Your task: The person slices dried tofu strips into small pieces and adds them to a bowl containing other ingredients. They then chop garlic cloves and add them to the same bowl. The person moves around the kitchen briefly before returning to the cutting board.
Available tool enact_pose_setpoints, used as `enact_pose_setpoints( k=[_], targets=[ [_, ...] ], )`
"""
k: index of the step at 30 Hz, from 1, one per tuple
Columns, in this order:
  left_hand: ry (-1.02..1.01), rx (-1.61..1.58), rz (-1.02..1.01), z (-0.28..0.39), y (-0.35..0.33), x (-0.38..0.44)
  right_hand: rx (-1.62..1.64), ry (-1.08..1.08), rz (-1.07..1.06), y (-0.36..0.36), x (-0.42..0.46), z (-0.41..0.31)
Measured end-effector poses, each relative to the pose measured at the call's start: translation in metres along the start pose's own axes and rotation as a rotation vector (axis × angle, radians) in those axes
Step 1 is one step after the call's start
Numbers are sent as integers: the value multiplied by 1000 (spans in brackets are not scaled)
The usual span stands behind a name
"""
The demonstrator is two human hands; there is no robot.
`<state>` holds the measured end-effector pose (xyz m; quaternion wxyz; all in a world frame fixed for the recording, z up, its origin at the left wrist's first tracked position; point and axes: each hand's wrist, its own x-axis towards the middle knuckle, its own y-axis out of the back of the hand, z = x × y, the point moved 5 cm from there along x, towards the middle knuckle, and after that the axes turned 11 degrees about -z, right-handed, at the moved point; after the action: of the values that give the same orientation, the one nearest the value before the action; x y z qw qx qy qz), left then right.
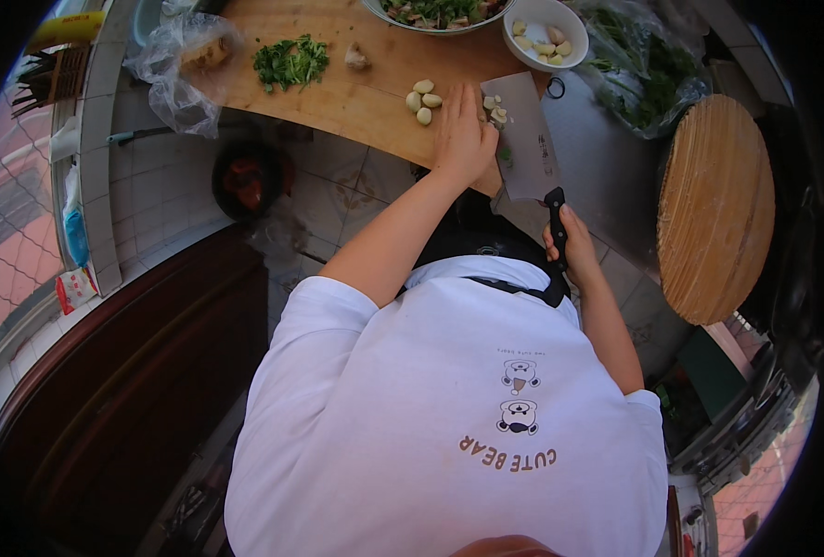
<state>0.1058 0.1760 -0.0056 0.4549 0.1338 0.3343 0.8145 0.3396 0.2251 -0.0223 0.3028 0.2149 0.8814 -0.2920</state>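
My right hand (573, 244) grips the black handle of a cleaver (523, 139), whose wide blade lies nearly flat over the right edge of a wooden cutting board (356, 111). Small cut pieces of garlic (497, 111) cling to the blade or lie on it, with a bit of green leaf lower down. My left hand (462, 139) rests on the board just left of the blade, fingers stretched forward; whether anything is under it is hidden. Several peeled garlic cloves (423, 101) lie left of my fingers. Farther left are a piece of ginger (356, 57) and chopped green herbs (291, 63).
A white bowl of garlic cloves (571, 31) and a larger bowl of chopped food (440, 29) stand at the back. Bagged greens (648, 76) lie right, near a round wooden board (718, 209). A plastic bag (175, 69) with a root vegetable lies left.
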Motion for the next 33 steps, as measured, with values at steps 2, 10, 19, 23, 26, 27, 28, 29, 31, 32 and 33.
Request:
enact_pose_setpoints(
  k=[2, 10, 19, 23, 26, 27, 28, 29, 31, 32, 33],
  targets=[
    [13, 22, -123, 0, -4, 6, 1, 0, 5, -5, 3, 0],
    [33, -113, -274, 23, -30, -20, 11, -9, -56, 2, 5, 8],
    [-188, -104, -157, 46, 28, -39, 47, -29, -129, -21, -11, -20],
    [-327, 79, -182, 50, 62, -75, -20, -89, -180, -54, -4, -36],
    [-288, 155, -122, 35, 84, -93, -119, -131, -248, -94, 14, -45],
    [-250, 162, -80, 25, 96, -98, -142, -153, -269, -109, 22, -46],
    [-214, 166, -36, 13, 108, -103, -169, -175, -285, -125, 30, -48],
    [-178, 170, 9, 0, 122, -109, -186, -192, -319, -144, 39, -50],
    [-104, 181, 93, -29, 151, -122, -214, -229, -389, -185, 60, -52],
    [-64, 187, 136, -45, 168, -131, -234, -256, -388, -206, 70, -51],
    [-22, 187, 177, -63, 183, -139, -276, -267, -413, -227, 81, -49]
  ],
)
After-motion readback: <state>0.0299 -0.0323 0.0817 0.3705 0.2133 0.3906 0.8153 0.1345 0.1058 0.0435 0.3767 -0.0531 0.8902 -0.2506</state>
